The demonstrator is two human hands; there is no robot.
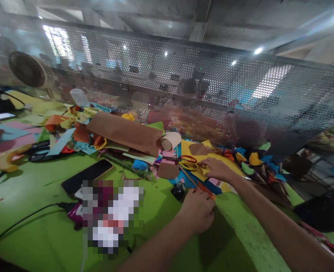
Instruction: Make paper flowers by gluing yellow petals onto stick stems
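Note:
My left hand (198, 209) is closed in a pinch on a small orange paper piece (206, 190) at the front edge of the green table (36, 196). My right hand (218, 169) reaches further out, fingers curled beside the scissors (187, 161), which have red and yellow handles and lie on yellow paper (189, 149). Whether that hand grips the handles I cannot make out. A brown paper cutout (168, 170) lies just left of the scissors.
A long brown paper roll (125, 132) and heaps of coloured paper scraps cover the table's far side. A black phone (87, 175) lies flat near a blurred patch. Folded paper cones (257, 166) pile at the right. A perforated metal screen (184, 75) stands behind; a fan (27, 70) at left.

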